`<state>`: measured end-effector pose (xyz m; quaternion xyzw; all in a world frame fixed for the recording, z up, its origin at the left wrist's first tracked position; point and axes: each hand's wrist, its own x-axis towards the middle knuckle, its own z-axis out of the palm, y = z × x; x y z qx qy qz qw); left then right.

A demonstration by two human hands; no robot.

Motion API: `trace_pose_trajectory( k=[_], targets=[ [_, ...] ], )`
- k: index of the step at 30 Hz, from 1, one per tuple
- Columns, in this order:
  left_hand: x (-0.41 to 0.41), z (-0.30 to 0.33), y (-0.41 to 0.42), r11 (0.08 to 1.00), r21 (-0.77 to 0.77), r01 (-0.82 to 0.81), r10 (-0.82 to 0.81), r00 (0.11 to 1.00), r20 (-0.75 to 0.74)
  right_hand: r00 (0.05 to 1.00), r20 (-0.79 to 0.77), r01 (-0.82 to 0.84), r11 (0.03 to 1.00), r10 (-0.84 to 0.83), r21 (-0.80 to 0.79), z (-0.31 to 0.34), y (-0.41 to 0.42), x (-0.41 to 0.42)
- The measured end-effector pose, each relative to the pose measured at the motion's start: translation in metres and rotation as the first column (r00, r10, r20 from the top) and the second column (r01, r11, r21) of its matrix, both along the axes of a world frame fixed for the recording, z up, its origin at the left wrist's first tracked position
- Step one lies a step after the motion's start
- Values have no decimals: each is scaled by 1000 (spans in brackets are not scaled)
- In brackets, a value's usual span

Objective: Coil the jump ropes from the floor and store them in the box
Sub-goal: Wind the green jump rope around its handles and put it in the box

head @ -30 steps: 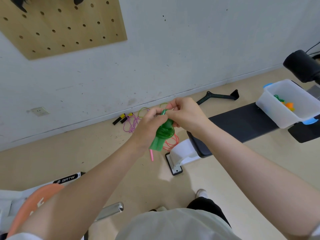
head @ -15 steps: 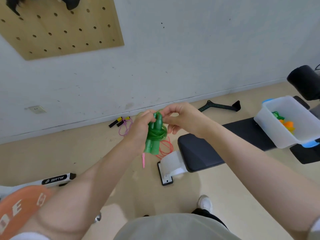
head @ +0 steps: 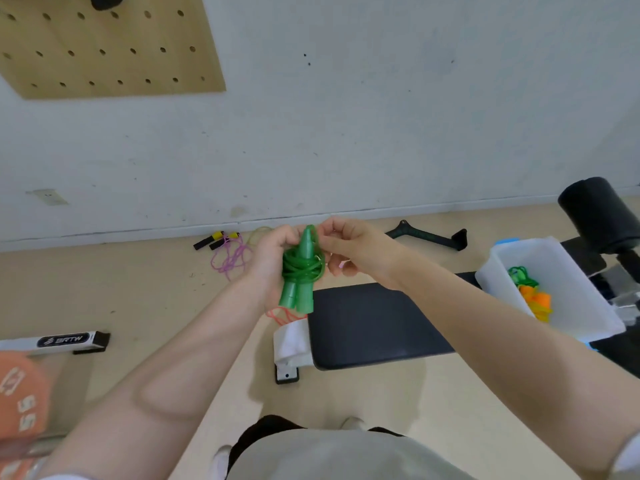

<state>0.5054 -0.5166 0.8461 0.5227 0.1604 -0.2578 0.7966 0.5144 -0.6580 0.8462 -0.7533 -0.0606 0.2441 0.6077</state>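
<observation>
I hold a green jump rope [head: 302, 271] upright in front of me, its cord wound around the two handles. My left hand [head: 272, 261] grips the handles from the left. My right hand [head: 349, 247] pinches the cord at the top right of the bundle. A purple rope with black-and-yellow handles [head: 230, 252] lies on the floor by the wall. A bit of red rope [head: 282, 315] shows on the floor below the green bundle. The white box [head: 568, 317] sits on the bench at the right, with a green and an orange rope [head: 535, 299] inside.
A black padded bench [head: 374, 327] runs from centre to right, with a black roller pad [head: 595, 213] at its far end. A black bar attachment [head: 429, 233] lies by the wall. An orange weight plate [head: 20, 396] and a white machine foot [head: 55, 341] are at the left.
The green bundle has turned upright and the cord now sits wound tight around the handles. The view has shifted left and down, so the box appears lower at the right.
</observation>
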Motion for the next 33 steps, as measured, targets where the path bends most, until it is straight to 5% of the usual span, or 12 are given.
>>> trace_pose_trajectory(
  k=[6,11,16,20,27,30,33],
  targets=[
    [10,5,-33,998,63,-20,17,998,58,945,311,125,991,-104,-49,-9,-21,8],
    [21,2,-37,987,163,-7,2,1000,30,927,335,174,985,-167,9,-13,-23,12],
    [30,8,-36,997,57,-48,47,999,18,938,294,184,983,-182,23,-3,-18,25],
    [39,10,-32,998,-23,-52,52,999,14,961,165,207,972,-223,107,-5,-10,32],
    [48,-7,-23,1000,-12,1,-2,999,-33,872,-456,407,777,-176,479,-35,-6,32],
    [54,-8,-32,999,-48,-1,-1,999,-45,851,-508,459,658,-133,597,-43,-14,34],
    [64,-14,-52,1000,15,2,-1,997,-78,885,-402,438,717,-236,543,-53,-30,40]
  ],
)
